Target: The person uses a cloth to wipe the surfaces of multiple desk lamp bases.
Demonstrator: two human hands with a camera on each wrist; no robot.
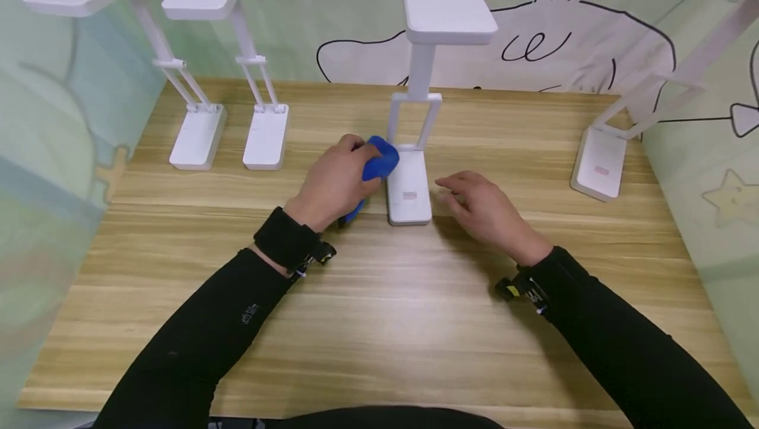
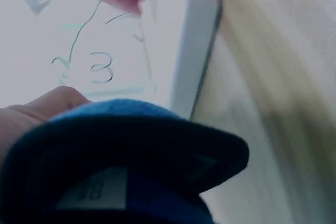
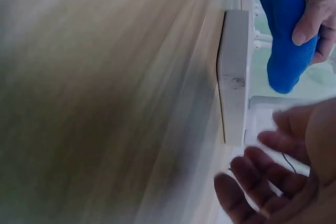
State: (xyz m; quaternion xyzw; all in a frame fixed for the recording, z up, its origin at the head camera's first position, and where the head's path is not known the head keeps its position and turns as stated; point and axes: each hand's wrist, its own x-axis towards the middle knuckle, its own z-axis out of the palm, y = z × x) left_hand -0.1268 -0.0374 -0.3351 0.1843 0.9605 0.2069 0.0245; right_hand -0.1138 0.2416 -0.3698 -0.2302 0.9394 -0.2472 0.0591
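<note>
A white folding desk lamp stands upright in the middle of the table, its flat head raised. Beside the left edge of its base, my left hand grips a folded blue cloth. In the right wrist view the thumb lies over this cloth; the left wrist view shows its shadowed side, with a pale label. On the other side of the base, my right hand hovers with loosely bent fingers and holds nothing. A small dark mark shows on the side of the lamp base.
Two more white lamps stand at the back left of the wooden table. Another lamp is at the right, its arm leaning outward. Printed curtains hang close behind and along both sides.
</note>
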